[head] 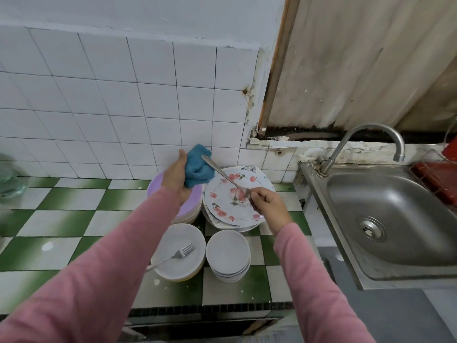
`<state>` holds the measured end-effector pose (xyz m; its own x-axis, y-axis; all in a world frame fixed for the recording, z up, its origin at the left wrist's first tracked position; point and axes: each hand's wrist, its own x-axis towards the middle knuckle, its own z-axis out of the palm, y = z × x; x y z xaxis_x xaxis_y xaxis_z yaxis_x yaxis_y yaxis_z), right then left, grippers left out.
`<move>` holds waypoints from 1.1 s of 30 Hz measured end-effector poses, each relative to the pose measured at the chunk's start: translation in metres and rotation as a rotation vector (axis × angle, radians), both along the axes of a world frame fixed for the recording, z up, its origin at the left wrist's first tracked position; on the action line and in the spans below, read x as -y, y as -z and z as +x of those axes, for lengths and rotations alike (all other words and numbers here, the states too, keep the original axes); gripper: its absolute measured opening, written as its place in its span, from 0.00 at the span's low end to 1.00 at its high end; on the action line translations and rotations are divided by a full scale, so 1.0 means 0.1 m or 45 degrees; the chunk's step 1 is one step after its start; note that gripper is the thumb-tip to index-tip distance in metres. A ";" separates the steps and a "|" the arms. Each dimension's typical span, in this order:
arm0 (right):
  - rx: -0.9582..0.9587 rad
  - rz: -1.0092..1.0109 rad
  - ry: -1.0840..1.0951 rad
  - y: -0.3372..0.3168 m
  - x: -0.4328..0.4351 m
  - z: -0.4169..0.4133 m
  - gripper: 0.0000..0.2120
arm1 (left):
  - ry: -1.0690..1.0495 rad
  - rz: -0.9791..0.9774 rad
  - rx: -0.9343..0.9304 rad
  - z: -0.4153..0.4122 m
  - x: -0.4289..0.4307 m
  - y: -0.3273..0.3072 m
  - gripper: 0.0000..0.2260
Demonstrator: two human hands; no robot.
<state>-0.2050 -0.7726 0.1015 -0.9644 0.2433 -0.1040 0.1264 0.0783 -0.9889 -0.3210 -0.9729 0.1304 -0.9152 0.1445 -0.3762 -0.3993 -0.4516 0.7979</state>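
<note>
Left hand (176, 179), centre of frame: fingers closed around a bunched blue cloth (197, 167). Right hand (268, 206), just right of it: fingers pinch the handle of a knife (222, 174), whose blade slants up-left and meets the cloth at its tip. Both are held above a stack of flowered plates (220, 204) on the counter (61, 219). Purple plates (155, 184) lie under the left hand. Lower centre: white bowls (183, 233), one carrying a fork (181, 253). Sink (395, 206) at right.

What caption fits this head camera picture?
Left hand grips a blue cloth while right hand holds a knife over floral plates.
</note>
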 end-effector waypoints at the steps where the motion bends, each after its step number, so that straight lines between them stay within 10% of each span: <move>1: 0.004 -0.078 0.019 -0.01 -0.04 0.03 0.10 | 0.002 0.002 -0.003 -0.02 -0.02 0.01 0.18; 7: -0.149 -0.550 0.175 -0.22 -0.23 0.21 0.11 | 0.042 -0.125 0.039 -0.04 -0.23 0.11 0.20; 13: -0.170 -0.341 0.318 -0.45 -0.38 0.40 0.07 | 0.288 -0.253 0.007 0.14 -0.59 0.09 0.18; 19: -0.124 0.003 0.366 -0.74 -0.50 0.76 0.12 | 0.815 0.209 0.006 0.33 -1.04 -0.10 0.15; 23: -0.132 0.175 0.467 -0.85 -0.66 1.03 0.12 | 0.671 -0.115 0.108 0.46 -1.39 -0.03 0.13; 33: -0.260 0.600 0.983 -1.00 -1.50 1.85 0.09 | 0.920 -0.045 0.013 1.23 -2.59 -0.27 0.17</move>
<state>-0.0205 -0.6227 0.2019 -0.5059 0.7998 0.3229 0.1376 0.4444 -0.8852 -0.1979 -0.7140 0.1573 -0.5919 0.6999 -0.3998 -0.5956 -0.0456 0.8020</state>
